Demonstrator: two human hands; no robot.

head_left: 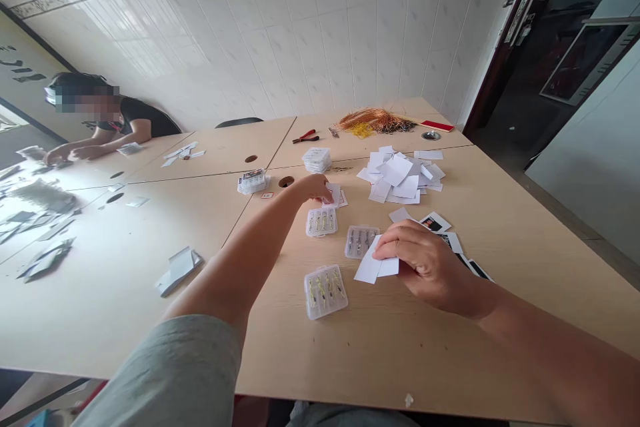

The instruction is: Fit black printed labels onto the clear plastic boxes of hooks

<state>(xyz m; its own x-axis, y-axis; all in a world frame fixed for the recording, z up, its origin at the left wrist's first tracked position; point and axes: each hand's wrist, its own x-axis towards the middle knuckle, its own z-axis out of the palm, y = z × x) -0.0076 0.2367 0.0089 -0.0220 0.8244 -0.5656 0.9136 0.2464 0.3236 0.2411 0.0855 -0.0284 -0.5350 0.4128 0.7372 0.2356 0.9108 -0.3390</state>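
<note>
My left hand (pixel 316 188) reaches across the table, its fingers closed at a small stack of red-printed cards (pixel 342 197). Pinched in my right hand (pixel 425 260) are white cards (pixel 369 268), held low over the table. Beside them lies a clear case (pixel 360 240) with small dark items. Another clear case (pixel 321 221) sits just below my left hand, and a third case (pixel 326 291) with yellowish items is nearer to me. Partly behind my right hand, dark-printed cards (pixel 436 221) are spread out.
A heap of white cards (pixel 397 173), stacked cases (pixel 317 159), pliers (pixel 306 137) and a wire bundle (pixel 375 121) lie farther back. More cases (pixel 253 181) and packets (pixel 179 270) are on the left. A person (pixel 115 117) sits at the far left.
</note>
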